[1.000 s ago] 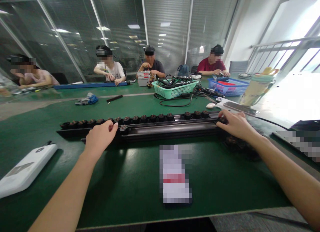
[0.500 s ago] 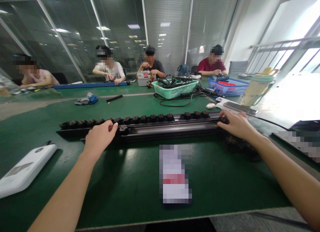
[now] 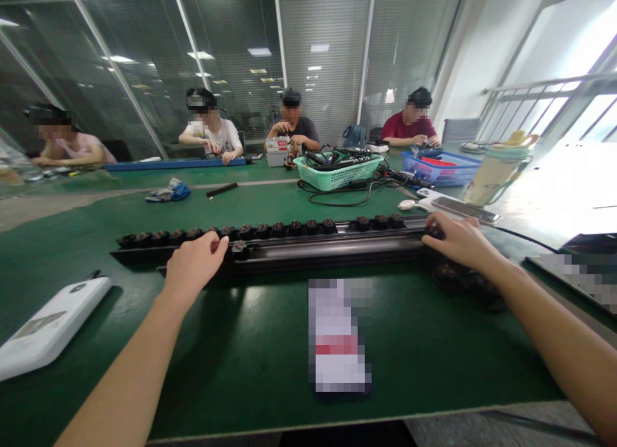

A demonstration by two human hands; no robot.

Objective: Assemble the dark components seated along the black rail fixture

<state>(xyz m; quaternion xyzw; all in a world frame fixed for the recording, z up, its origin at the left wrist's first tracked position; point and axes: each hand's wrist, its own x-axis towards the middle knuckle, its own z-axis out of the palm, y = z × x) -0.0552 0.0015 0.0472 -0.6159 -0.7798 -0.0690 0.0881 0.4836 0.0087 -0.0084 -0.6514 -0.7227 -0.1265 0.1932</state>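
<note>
Two long black rails lie side by side across the green table. Along the far rail [image 3: 144, 253] sits a row of several small black round parts [image 3: 278, 229] with brownish centres. The near rail [image 3: 332, 249] has a shiny channel, and one similar part [image 3: 239, 248] sits in it toward the left. My left hand [image 3: 196, 259] is curled closed over the left portion of the near rail; its fingertips are partly hidden. At the right end, my right hand [image 3: 456, 236] is closed with thumb and fingers around a black round part [image 3: 434, 232], beside the rail. More black parts [image 3: 450, 273] lie below that hand.
A pixelated pale packet [image 3: 337, 334] lies in front of me, a white power bank [image 3: 53, 325] at left. Farther back are a green basket of cables [image 3: 337, 172], a blue basket [image 3: 441, 169], a phone [image 3: 465, 209] and a bottle [image 3: 499, 171]. Several people sit opposite.
My hands and the rails look the same as before. The view has shifted very slightly. At far left, a co-worker's hand has lowered from near the head.
</note>
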